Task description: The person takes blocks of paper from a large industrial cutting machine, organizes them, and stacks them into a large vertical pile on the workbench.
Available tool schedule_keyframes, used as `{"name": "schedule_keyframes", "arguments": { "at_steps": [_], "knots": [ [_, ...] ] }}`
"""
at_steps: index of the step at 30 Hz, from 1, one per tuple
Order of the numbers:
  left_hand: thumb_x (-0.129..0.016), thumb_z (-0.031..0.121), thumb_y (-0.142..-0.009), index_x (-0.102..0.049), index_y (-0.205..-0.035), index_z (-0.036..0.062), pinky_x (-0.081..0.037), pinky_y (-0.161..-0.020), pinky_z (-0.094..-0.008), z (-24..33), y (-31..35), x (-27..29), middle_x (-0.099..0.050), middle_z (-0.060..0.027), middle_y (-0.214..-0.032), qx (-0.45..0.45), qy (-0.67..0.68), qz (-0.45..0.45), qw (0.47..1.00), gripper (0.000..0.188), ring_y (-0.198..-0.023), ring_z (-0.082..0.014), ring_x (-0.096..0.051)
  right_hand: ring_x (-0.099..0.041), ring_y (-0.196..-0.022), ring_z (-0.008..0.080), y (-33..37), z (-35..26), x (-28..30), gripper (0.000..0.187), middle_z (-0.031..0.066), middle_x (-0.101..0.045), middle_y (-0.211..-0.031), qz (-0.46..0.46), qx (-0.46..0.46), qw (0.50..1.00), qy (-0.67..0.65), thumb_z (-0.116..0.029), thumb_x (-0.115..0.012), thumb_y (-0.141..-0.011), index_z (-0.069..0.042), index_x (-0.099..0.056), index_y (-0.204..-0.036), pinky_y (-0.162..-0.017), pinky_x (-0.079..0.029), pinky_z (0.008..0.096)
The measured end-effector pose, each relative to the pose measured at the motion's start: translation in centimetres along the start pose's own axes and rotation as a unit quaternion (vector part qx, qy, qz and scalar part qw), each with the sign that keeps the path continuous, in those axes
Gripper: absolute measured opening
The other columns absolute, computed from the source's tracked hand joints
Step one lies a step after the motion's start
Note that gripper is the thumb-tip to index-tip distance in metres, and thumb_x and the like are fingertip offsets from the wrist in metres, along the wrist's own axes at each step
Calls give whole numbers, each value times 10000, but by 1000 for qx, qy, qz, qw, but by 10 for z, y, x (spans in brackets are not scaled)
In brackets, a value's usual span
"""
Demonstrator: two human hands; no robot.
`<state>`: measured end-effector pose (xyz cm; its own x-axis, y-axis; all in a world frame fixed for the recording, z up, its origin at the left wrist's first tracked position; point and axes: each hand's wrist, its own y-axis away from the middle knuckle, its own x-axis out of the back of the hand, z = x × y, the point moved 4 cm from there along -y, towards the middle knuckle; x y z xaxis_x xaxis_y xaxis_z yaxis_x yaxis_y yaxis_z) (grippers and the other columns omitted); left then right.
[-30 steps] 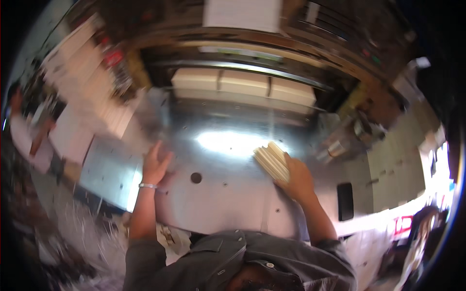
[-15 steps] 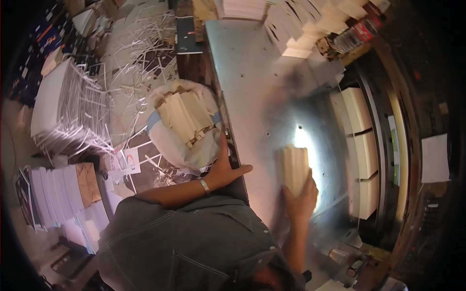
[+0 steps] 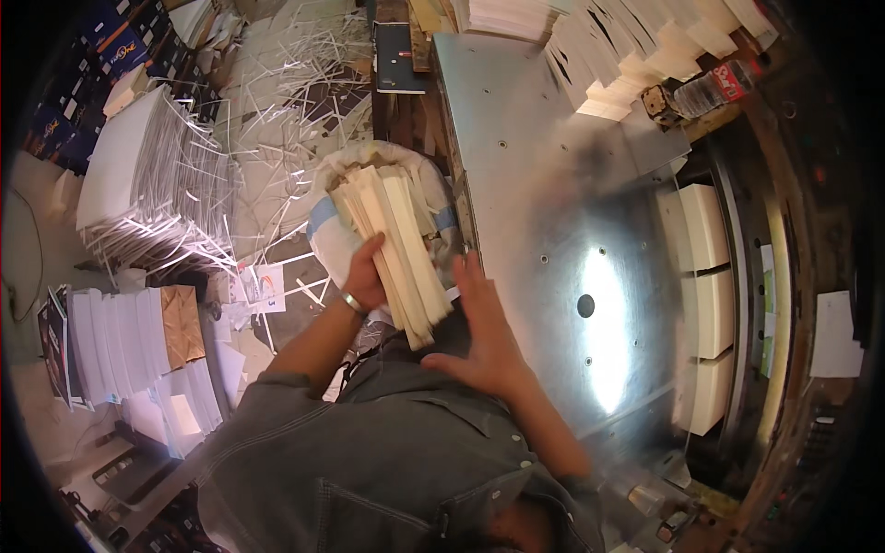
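Observation:
A thick bundle of cream paper strips [image 3: 406,267] slants over the mouth of a white sack [image 3: 336,249] that has a blue band. My left hand [image 3: 366,276], with a band on its wrist, grips the bundle along its left side. On the other side, my right hand [image 3: 487,336] is open, thumb spread from the fingers, with a small gap between it and the strips. The sack's contents are partly hidden behind the bundle.
A metal table [image 3: 516,203] with small holes lies to the right. Cream paper blocks [image 3: 708,304] line its far right side, and paper stacks [image 3: 636,64] stand at the back. White paper stacks [image 3: 138,175] and scattered strips [image 3: 295,83] are at the left.
My right hand has come leftward off the table, and the strips it held are over the sack. My left hand has moved from the sack's right edge to grip the bundle.

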<state>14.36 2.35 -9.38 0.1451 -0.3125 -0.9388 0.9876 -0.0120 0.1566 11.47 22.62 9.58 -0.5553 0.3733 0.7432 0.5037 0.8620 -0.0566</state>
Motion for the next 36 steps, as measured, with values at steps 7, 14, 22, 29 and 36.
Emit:
{"name": "schedule_keyframes", "arguments": {
  "at_steps": [7,14,22,29,36],
  "knots": [
    [-561,442,-1018,-512,-1447,9,-518,-1072,-517,78,-50,110,-660,-203,-1322,-47,-102,156,981,611,-1174,-366,-672,-245,-1559,418,70,54,-5,1181,278,-252,-1670,111,-102,976,-159,-295,-901,-725,6,-210,-1633,-1263,-229,480],
    [-540,515,-1016,-494,-1481,37,-408,-1169,-465,78,-73,147,-597,-154,-1441,-140,-11,243,960,668,-1341,-331,-554,-430,-1471,358,93,56,-7,1094,237,-388,-1619,255,-124,931,-230,-255,-885,-739,53,-281,-1598,-1230,-312,457],
    [-552,731,-916,-263,-1587,-51,-282,-1242,-479,78,-51,197,-277,-259,-1647,-162,-426,425,782,1071,-1491,-398,-360,-460,-1451,370,92,56,-2,978,232,-470,-1567,244,-119,949,-161,-251,-876,-744,45,-402,-1547,-1208,-351,448],
    [-694,882,-668,-210,-1614,-29,-243,-1255,-505,-4,26,115,-144,-332,-1672,237,-888,159,360,1400,-1529,-483,-267,-480,-1434,374,94,61,-4,932,226,-497,-1546,261,-114,944,-168,-182,-882,-723,38,-449,-1518,-1198,-373,447],
    [-824,593,-734,-489,-1483,93,-510,-1016,-501,-59,3,96,-656,-205,-1342,129,-891,122,417,960,-1203,-398,-648,-514,-1401,368,95,58,0,900,211,-534,-1507,244,-96,956,-131,-129,-890,-713,18,-477,-1499,-1177,-403,436]
  ]
}}
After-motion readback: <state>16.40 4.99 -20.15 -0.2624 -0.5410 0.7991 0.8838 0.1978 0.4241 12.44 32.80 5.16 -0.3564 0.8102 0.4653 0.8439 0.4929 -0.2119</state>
